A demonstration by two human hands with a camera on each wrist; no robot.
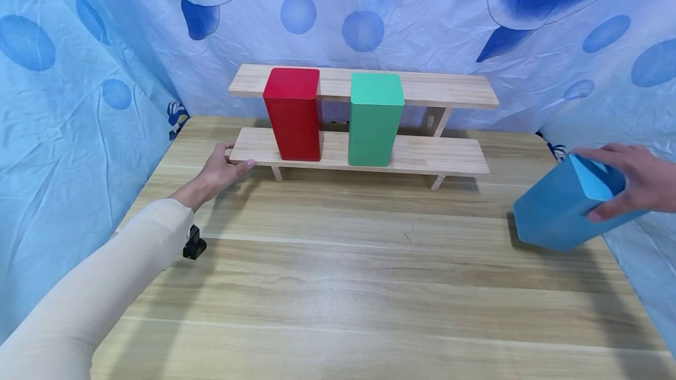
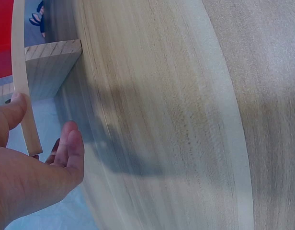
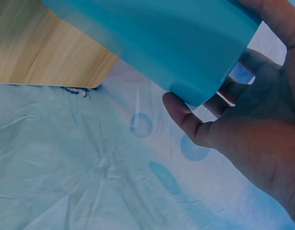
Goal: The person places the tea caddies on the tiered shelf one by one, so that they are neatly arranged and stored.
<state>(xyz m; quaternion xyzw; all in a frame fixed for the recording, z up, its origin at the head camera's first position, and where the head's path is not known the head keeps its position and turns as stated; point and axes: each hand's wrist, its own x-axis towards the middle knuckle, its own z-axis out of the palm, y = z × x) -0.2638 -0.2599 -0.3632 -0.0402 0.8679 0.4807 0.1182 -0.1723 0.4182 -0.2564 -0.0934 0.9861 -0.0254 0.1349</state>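
Observation:
My left hand [image 1: 216,170] grips the left end of the lower board of a two-tier wooden shelf [image 1: 438,154]; in the left wrist view the thumb lies on one face and the fingers curl past the edge. On that lower board stand a red box [image 1: 297,122] and, to its right, a green box [image 1: 374,128], both upright and reaching above the upper board. At the table's right edge, my right hand [image 1: 641,177] holds a blue box [image 1: 560,210] by its upper end, thumb and fingers on opposite sides. The blue box is tilted, its lower end close to the tabletop.
The wood-grain table [image 1: 327,286] spreads in front of the shelf. Blue curtains [image 1: 338,10] printed with whales and dots hang behind it and on both sides. A small black device [image 1: 194,243] shows beside the left sleeve.

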